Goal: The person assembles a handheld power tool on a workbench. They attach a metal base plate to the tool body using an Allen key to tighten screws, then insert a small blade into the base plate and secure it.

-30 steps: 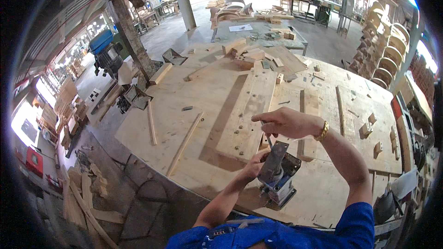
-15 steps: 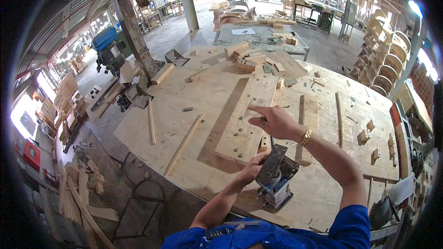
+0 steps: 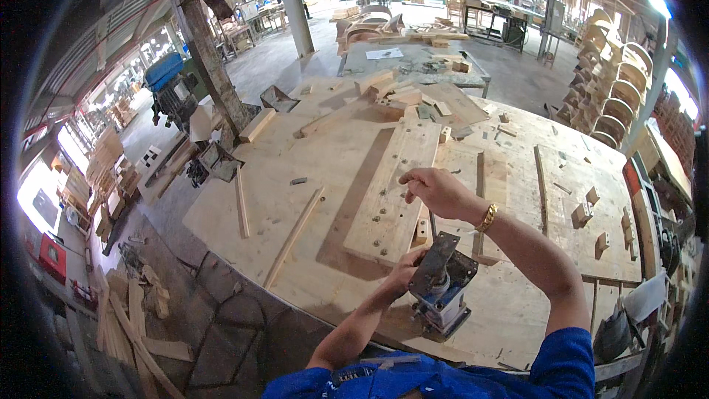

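Note:
My right hand [image 3: 441, 193], with a gold-coloured band at the wrist, is above a thick pale wooden board [image 3: 384, 210] that has a row of holes or dark fittings along it. Its fingers are curled and closed; anything between them is too small to see. Lower down, my left hand [image 3: 403, 272] is closed near the board's near end, its fingertips partly hidden behind the dark metal plate of a blue and grey bench machine [image 3: 445, 292]. What it holds, if anything, cannot be made out. A small wooden block [image 3: 422, 232] with holes sits just beyond the left hand.
Beneath everything is a large plywood worktable [image 3: 303, 214]. Wooden strips [image 3: 295, 236] lie to the left, and a pile of offcuts [image 3: 391, 96] is at the far end. Small drilled blocks [image 3: 583, 213] are on the right. A steel post [image 3: 214, 59] stands at the far left.
My right hand's index finger, stretched out over the board before, is now bent downward. The left hand stays beside the machine. The whole view has shifted slightly.

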The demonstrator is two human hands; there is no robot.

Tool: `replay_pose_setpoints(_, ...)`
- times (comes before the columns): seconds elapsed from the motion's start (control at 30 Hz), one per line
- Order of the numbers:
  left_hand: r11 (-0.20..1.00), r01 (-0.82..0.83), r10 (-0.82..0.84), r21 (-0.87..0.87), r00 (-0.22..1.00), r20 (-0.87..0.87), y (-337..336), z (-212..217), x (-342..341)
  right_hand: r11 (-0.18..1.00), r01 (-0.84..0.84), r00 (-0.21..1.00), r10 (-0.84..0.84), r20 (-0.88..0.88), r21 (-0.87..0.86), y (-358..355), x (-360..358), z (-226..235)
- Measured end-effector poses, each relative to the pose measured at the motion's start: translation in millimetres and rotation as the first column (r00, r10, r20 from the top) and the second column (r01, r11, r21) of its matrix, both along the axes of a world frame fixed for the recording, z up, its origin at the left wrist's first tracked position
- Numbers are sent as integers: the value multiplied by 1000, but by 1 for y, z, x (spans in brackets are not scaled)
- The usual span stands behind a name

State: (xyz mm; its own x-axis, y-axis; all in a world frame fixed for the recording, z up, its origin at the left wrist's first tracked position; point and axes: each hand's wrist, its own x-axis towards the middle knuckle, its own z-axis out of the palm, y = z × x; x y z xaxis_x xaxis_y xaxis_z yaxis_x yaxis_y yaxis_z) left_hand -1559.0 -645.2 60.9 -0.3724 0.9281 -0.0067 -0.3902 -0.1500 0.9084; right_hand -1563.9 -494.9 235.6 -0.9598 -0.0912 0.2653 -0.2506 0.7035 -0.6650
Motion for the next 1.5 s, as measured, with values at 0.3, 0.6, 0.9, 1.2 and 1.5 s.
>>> replay_pose_setpoints(0.3, 1000, -15, 15, -6, 999, -31, -3, -3, 1, 953, -19, 916, 138, 376, -302, 8, 8, 23)
replay_pose_setpoints(0.6, 997, -70, 73, 32, 994, -82, 1, -9, 3, 925, -367, 922, 376, -93, 98, 35, 6, 11)
replay_pose_setpoints(0.9, 997, -66, 65, -35, 997, -40, -2, -10, 3, 914, -247, 928, 319, 192, -323, 38, 2, 3)
replay_pose_setpoints(1.2, 998, -50, 49, -23, 997, -53, -3, 4, 8, 951, -202, 979, 202, -25, -235, 27, 18, -1)
replay_pose_setpoints(1.5, 951, 299, -298, 73, 954, -19, -22, -11, -9, 914, -357, 918, 382, -107, 195, 35, 13, 12)
